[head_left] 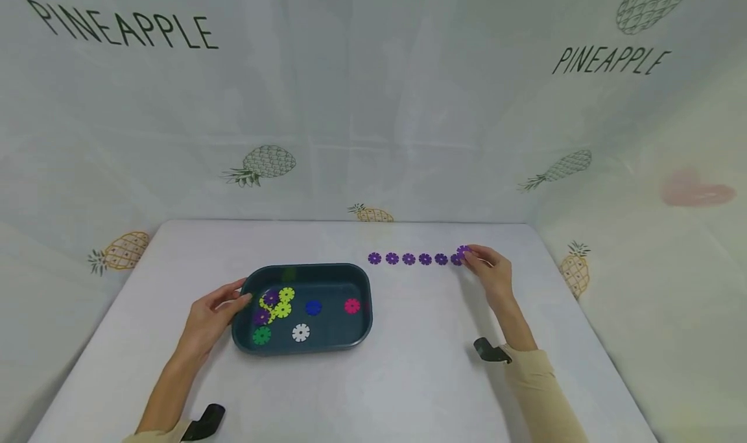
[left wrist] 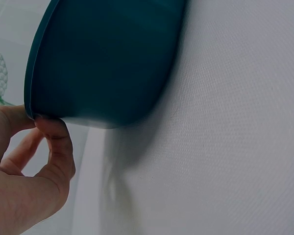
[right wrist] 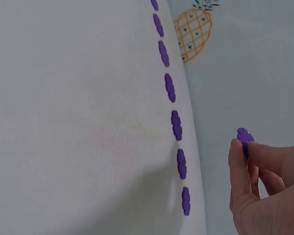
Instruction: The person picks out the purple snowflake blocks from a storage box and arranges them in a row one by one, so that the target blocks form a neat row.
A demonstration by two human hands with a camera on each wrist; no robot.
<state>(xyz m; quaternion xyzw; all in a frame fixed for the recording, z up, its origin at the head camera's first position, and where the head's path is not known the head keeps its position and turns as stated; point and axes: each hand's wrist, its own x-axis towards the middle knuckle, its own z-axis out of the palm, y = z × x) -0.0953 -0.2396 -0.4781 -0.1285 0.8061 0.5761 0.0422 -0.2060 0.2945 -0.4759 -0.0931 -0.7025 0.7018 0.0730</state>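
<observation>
My left hand [head_left: 211, 320] pinches the left rim of a dark teal tray [head_left: 350, 339]; in the left wrist view, thumb and fingers [left wrist: 56, 142] meet at the rim of the tray [left wrist: 103, 63]. Inside lie several yellow pieces [head_left: 283, 309], purple ones [head_left: 260, 316], a green [head_left: 261, 335], a white [head_left: 300, 333], a blue [head_left: 313, 308] and a pink piece [head_left: 352, 306]. Thumb and fingertips of my right hand [head_left: 493, 275] pinch a purple flower-shaped piece [head_left: 462, 251], seen raised in the right wrist view [right wrist: 243, 135], by the right end of a row of purple pieces [head_left: 408, 259].
The white table [head_left: 408, 378] has its back edge just behind the purple row. A pale curtain [head_left: 373, 106] printed with pineapples hangs behind and at both sides. Dark straps show at both wrists, by beige sleeves [head_left: 543, 391].
</observation>
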